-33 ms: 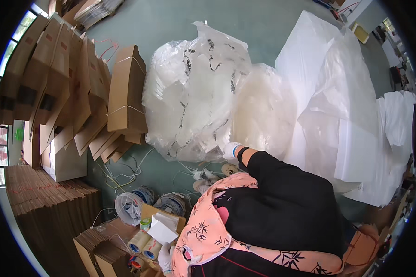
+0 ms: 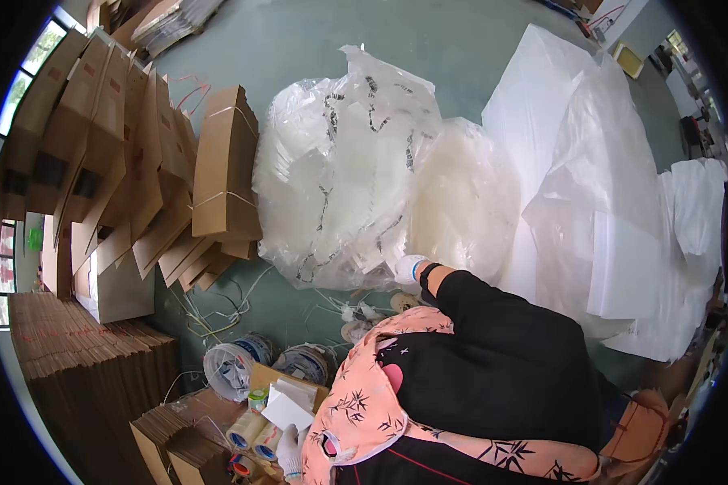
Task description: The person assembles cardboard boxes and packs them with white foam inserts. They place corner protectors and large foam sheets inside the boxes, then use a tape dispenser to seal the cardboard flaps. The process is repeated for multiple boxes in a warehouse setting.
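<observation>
My right hand [image 2: 410, 268], in a white glove, reaches to the near edge of a big clear plastic bag [image 2: 299, 218] with black print. Its fingers are mostly hidden against the bag, so their grip does not show. Beside that bag stands a second, yellowish clear bag [image 2: 465, 190]. My left hand [image 2: 289, 454], also gloved, is low beside my body, next to rolls of tape [image 2: 267, 440] and a white card [image 2: 287, 406]. Its fingertips are near the card's lower edge; I cannot tell whether they hold anything.
Leaning cardboard boxes [image 2: 97, 137] and a strapped carton bundle [image 2: 222, 174] stand at left, above stacked flat cardboard [image 2: 89, 356]. White foam sheets [image 2: 534, 89] under plastic rise at right. Loose straps [image 2: 218, 311] lie on the floor near buckets [image 2: 226, 370].
The whole view has shifted slightly, with bags and cartons appearing a little lower. Both hands keep nearly the same places relative to the bag and the card.
</observation>
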Motion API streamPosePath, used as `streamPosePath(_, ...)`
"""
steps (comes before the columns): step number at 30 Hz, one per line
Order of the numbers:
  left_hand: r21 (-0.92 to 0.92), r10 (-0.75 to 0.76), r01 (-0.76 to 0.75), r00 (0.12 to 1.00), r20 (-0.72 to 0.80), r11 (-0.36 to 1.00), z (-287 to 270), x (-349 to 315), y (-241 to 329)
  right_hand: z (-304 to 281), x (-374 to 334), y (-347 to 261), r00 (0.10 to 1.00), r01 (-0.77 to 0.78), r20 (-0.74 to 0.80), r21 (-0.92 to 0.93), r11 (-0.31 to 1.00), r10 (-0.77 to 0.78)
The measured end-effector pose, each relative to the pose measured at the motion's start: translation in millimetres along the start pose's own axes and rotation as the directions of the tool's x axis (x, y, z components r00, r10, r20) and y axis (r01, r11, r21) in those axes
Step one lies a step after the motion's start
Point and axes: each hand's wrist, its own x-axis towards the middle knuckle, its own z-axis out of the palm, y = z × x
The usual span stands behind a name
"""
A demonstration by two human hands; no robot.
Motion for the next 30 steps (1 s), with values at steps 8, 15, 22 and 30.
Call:
streamPosePath(8,0.084,0.196,-0.197,0.980,0.023,0.977,-26,149,3,-37,47,-19,0.987,-0.093,-0.141,-0.083,0.992,0.081)
streamPosePath(15,-0.113,0.465,-0.452,0.849,0.250,0.885,49,249,-71,-62,152,-82,0.993,0.000,-0.119,0.007,1.000,0.001)
streamPosePath(22,-0.199,0.130,-0.074,0.949,0.286,0.977,20,228,33,-112,270,-131,0.963,-0.142,-0.143,0.452,0.880,0.229)
streamPosePath(30,-0.183,0.187,-0.132,0.927,0.325,0.974,15,260,74,-108,350,-65,0.862,0.082,-0.027,0.993,-0.087,0.505)
